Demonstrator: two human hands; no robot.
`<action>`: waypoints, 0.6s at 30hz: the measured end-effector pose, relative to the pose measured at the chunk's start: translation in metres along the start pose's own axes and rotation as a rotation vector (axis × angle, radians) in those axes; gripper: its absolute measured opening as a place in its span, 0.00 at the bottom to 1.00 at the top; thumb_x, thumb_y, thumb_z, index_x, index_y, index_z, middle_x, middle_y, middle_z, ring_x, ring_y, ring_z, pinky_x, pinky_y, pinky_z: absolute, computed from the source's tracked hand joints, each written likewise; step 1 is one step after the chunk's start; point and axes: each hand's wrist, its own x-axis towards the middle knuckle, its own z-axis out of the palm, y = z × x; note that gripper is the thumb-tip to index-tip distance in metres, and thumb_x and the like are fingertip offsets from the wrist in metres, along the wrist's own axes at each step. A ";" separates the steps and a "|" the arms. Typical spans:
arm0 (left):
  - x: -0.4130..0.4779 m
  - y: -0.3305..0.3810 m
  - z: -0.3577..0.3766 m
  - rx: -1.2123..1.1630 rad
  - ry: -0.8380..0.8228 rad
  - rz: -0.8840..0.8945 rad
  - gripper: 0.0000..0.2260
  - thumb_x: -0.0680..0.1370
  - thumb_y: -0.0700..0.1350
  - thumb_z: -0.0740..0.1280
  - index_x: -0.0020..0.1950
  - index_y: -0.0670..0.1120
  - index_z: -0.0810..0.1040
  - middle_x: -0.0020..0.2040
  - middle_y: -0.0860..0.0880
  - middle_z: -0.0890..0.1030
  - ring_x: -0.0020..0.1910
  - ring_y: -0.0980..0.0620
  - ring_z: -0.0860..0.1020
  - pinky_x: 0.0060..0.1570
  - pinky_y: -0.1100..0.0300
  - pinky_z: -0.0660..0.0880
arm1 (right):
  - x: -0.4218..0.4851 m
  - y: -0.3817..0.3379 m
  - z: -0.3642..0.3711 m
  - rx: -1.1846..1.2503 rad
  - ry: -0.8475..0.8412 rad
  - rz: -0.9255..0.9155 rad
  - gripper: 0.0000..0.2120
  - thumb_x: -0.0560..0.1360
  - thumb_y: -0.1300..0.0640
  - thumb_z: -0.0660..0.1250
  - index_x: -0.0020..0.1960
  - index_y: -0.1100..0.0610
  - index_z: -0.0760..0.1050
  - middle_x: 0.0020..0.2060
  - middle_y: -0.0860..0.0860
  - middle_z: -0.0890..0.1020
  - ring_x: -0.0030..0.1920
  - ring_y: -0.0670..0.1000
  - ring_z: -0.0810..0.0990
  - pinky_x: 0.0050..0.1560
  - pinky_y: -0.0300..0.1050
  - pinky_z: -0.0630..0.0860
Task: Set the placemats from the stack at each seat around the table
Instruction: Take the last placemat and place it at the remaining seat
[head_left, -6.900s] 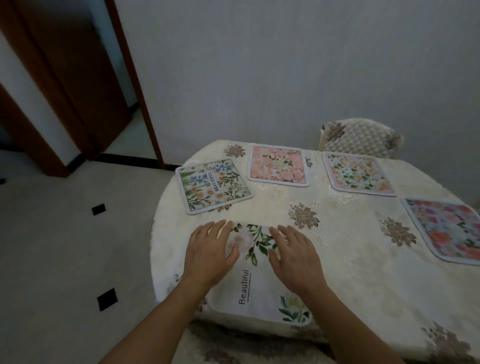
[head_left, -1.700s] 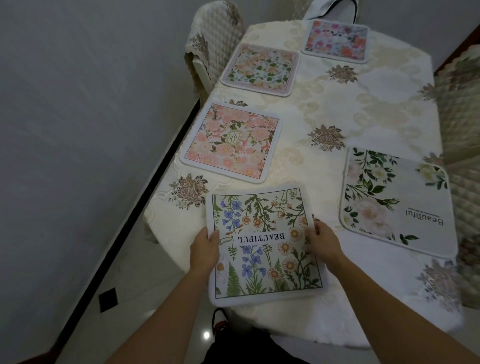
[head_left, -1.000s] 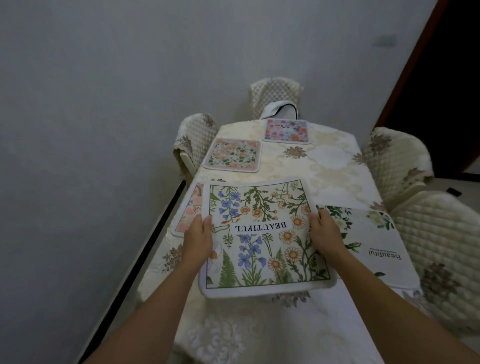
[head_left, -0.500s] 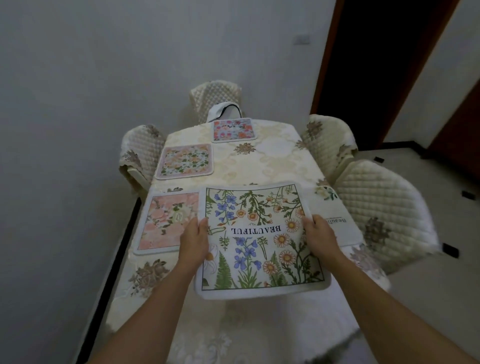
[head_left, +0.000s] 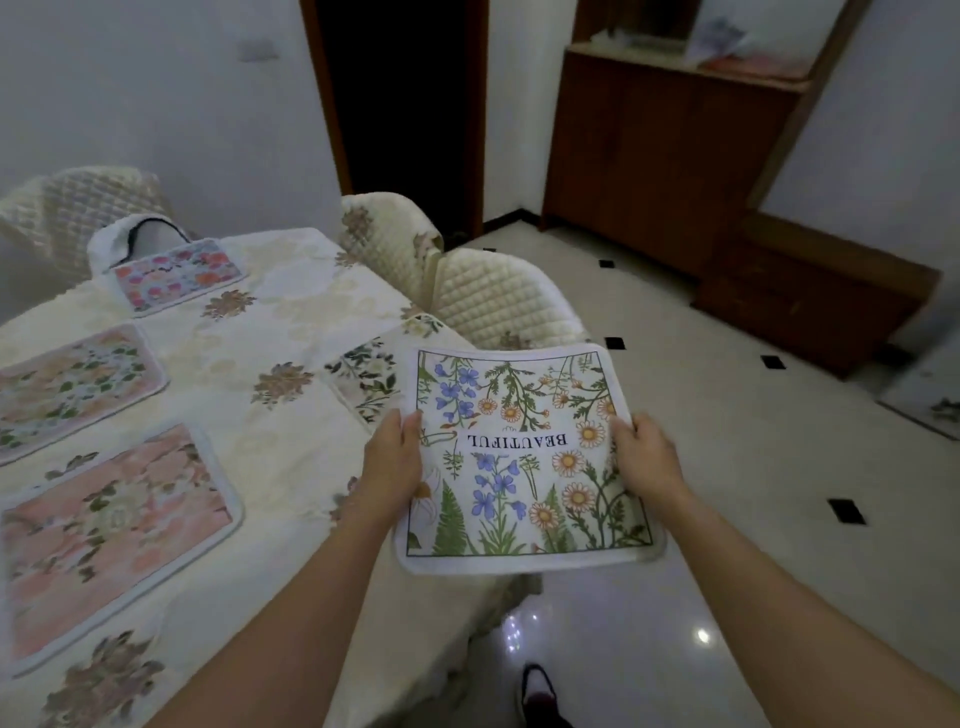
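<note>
1. Wildflower placemat (head_left: 524, 457), lettered BEAUTIFUL upside down: is being held in the air past the right edge of the table (head_left: 291, 327), partly over the floor, near a quilted chair (head_left: 493, 301).
2. Left hand (head_left: 392, 460): is pinching the mat's left edge, thumb lying on the printed face, fingers hidden beneath.
3. Right hand (head_left: 644, 457): is gripping the right edge likewise, thumb on top.
4. Four more mats are lying on the table: pink placemat (head_left: 109, 525) nearest, pale floral placemat (head_left: 67, 384) beyond it, red-flowered placemat (head_left: 176, 273) at the far end, and white leafy placemat (head_left: 363, 379), partly hidden behind the held mat.
5. Wooden cabinet (head_left: 649, 156): is standing against the far wall.
</note>
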 end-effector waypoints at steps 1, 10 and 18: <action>-0.003 0.009 0.012 0.011 -0.032 0.036 0.14 0.84 0.49 0.56 0.46 0.41 0.71 0.39 0.46 0.75 0.40 0.46 0.75 0.34 0.57 0.68 | -0.005 0.012 -0.013 -0.003 0.036 0.031 0.12 0.83 0.50 0.56 0.54 0.57 0.72 0.47 0.54 0.79 0.45 0.53 0.76 0.36 0.42 0.69; -0.015 0.069 0.106 -0.022 -0.271 0.194 0.13 0.84 0.51 0.56 0.49 0.44 0.73 0.43 0.48 0.80 0.42 0.49 0.79 0.41 0.52 0.74 | -0.033 0.075 -0.106 0.050 0.296 0.192 0.13 0.82 0.49 0.56 0.55 0.56 0.74 0.46 0.55 0.81 0.47 0.56 0.81 0.44 0.51 0.78; 0.002 0.112 0.179 -0.027 -0.331 0.256 0.12 0.84 0.48 0.57 0.49 0.44 0.75 0.42 0.48 0.81 0.40 0.51 0.80 0.35 0.58 0.72 | 0.010 0.111 -0.149 0.108 0.358 0.255 0.14 0.82 0.48 0.57 0.55 0.56 0.75 0.47 0.55 0.82 0.45 0.54 0.80 0.41 0.46 0.75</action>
